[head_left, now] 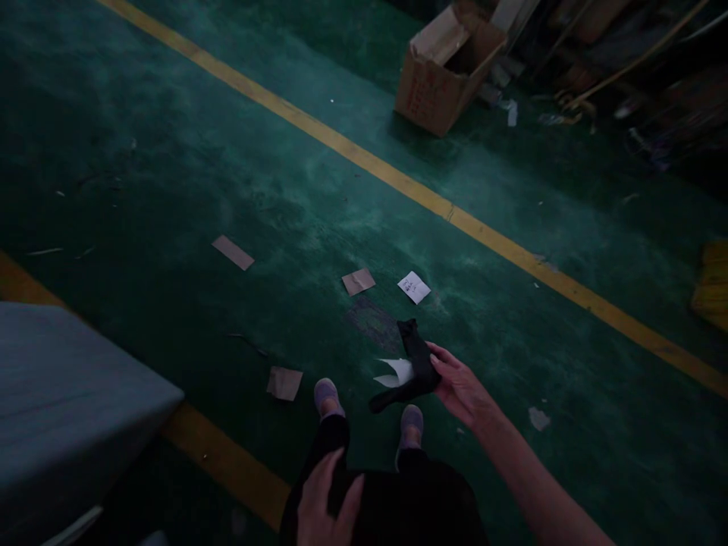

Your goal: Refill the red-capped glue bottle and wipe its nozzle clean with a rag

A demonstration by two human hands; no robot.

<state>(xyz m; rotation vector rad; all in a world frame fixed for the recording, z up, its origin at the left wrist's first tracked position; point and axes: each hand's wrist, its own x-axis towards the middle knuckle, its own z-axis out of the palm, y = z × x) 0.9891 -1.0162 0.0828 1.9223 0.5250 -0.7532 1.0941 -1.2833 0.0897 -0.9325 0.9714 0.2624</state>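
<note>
My right hand point(459, 388) is closed round a black cat-shaped figure point(419, 365), held above the floor in front of my feet. A narrow end at its top looks like a head with ears, and a long part like a tail points down to the left. White paper pieces point(403, 371) with pointed ends show against its left side; whether they are attached I cannot tell. Near my thigh, low in the view, my left hand point(325, 504) has its fingers apart and holds nothing. Its lower part is cut off by the frame edge.
On the green floor lie several brown paper pieces point(358, 281) and a white note point(414, 287) with writing. Beyond a yellow line point(369, 161) stands an open cardboard box point(426, 95), beside clutter. A grey-covered block point(73, 402) juts in from the left. My shoes point(326, 394) are below.
</note>
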